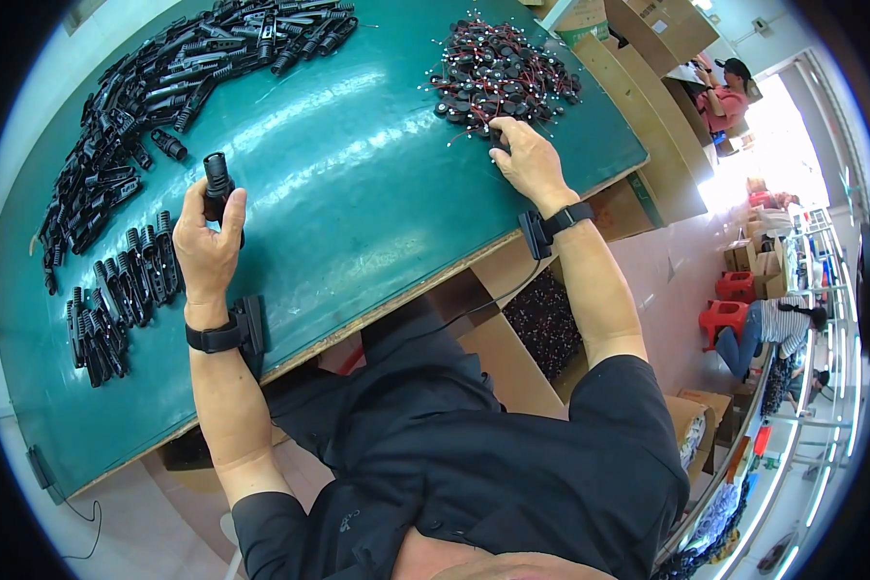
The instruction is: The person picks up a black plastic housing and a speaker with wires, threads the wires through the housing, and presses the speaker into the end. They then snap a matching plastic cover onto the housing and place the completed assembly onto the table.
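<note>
My left hand point(208, 237) is closed around a black ribbed tube point(217, 172), which looks like a flashlight body, held upright above the table. The lower part of the tube is hidden by my fingers. At the near edge of a heap of small round black parts with red wires point(498, 72), my right hand point(529, 159) has its thumb and fingers pinched on a small black part point(498, 142). Beyond my left hand a large pile of similar black tubes point(155, 82) curves along the table. Rows of black tubes point(130, 275) lie left of that hand, and a single tube point(169, 145) lies apart.
The green table point(348, 193) has its near edge before my body. An open carton of small dark parts point(543, 324) stands below it. Cardboard boxes point(648, 126) flank its right end. Farther right are red stools point(723, 319), a seated person point(768, 329) and another person point(728, 101).
</note>
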Available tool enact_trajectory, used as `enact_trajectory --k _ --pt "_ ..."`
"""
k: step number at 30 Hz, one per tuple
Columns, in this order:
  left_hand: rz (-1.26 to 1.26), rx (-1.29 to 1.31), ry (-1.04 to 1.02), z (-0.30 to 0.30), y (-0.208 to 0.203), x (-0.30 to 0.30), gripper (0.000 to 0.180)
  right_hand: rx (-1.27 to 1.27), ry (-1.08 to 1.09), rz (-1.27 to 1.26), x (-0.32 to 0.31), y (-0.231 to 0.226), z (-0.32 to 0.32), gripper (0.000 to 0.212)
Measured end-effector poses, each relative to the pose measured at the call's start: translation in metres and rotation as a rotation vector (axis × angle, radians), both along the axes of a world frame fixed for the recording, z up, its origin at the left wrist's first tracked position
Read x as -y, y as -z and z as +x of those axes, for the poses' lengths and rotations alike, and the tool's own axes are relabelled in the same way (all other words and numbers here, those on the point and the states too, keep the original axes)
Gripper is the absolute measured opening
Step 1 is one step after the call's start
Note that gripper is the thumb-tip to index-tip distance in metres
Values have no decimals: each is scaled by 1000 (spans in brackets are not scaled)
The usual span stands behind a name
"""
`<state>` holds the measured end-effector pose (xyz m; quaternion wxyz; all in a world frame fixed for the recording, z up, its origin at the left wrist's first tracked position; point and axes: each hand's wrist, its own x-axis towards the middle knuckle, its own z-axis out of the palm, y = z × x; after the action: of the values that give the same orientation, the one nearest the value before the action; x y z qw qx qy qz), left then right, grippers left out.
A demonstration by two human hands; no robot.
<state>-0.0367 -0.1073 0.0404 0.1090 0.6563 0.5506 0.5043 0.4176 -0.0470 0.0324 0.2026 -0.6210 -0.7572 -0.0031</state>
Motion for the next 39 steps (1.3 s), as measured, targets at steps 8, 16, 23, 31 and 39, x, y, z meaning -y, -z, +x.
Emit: enact_trajectory --k 8,16,23,31,39 --pt "3 -6 10 -3 4 4 32 -156 -185 -37 1 11 0 27" --pt "-50 9 5 -14 1 4 32 -832 -298 -474 -2 -31 -86 19" --pt "-57 -11 15 -20 -3 3 32 -631 -531 -382 -33 2 -168 15" --pt "-66 -56 16 -35 -2 -2 36 -397 -635 -84 -44 16 -210 12" --pt "-41 -54 63 -37 -8 -4 41 -624 -533 -229 -44 -16 -229 21"
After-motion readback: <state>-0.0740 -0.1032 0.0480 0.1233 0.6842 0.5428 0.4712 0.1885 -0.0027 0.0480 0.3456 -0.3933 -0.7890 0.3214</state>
